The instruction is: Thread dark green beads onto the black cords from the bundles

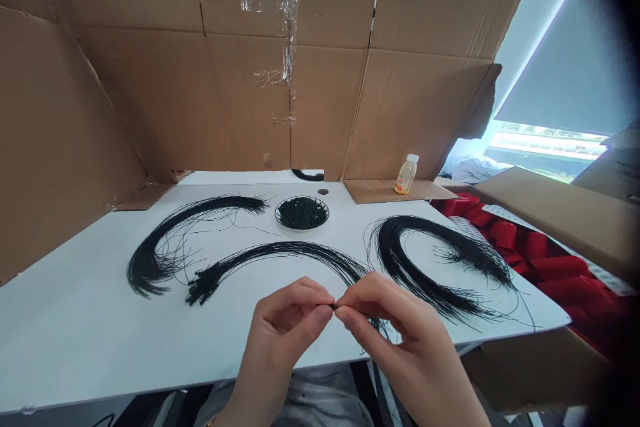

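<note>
My left hand point(293, 320) is closed in a pinch, thumb and forefinger on a tiny black piece point(333, 307). Right beside it, my right hand point(397, 323) also pinches, with what looks like a thin black cord in its fingertips; the fingers hide most of it. Behind both hands lies a curved bundle of black cords point(300, 248), its left end tipped with dark lumps and its right end partly covered by my right hand. Farther back, a round dish point(277, 221) holds many small black pieces point(303, 212).
Another black cord bundle point(160, 237) curves at the left, and a looped one point(395, 260) lies at the right of the white table point(165, 353). Cardboard walls point(240, 107) stand behind. A small bottle point(406, 175) is at the back right; red items point(560, 267) fill a box beside the table.
</note>
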Demonstrator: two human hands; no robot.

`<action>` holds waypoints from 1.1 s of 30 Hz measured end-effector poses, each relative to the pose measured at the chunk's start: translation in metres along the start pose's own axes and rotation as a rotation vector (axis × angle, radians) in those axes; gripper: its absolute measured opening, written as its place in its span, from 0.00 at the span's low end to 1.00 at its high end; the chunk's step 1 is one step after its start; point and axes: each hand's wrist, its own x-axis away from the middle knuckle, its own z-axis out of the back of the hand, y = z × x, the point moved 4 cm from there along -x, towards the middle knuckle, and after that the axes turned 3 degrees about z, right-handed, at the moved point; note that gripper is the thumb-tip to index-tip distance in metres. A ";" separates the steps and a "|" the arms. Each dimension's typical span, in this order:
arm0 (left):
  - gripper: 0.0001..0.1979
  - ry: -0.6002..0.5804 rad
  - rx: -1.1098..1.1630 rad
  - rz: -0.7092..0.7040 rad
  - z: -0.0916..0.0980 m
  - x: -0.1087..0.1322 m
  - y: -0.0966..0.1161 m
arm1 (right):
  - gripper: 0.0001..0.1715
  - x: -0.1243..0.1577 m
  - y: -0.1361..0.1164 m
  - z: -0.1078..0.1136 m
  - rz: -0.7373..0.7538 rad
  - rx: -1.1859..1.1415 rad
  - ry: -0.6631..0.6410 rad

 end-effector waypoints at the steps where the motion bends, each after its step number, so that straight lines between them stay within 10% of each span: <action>1: 0.02 0.005 0.009 0.005 0.000 0.001 -0.002 | 0.06 0.000 0.001 0.001 -0.029 -0.023 -0.014; 6: 0.04 -0.043 -0.102 -0.072 0.000 0.001 0.004 | 0.09 -0.003 0.003 0.000 -0.143 -0.125 -0.039; 11: 0.32 -0.031 -0.756 0.068 0.044 -0.019 0.012 | 0.11 -0.007 0.006 0.015 -0.144 -0.124 0.062; 16: 0.15 -0.060 -1.204 0.317 0.093 -0.026 -0.010 | 0.11 -0.008 0.008 0.033 -0.107 -0.045 0.176; 33: 0.12 -0.029 -1.165 0.271 0.077 -0.032 -0.030 | 0.12 -0.015 0.011 0.024 -0.121 -0.025 0.061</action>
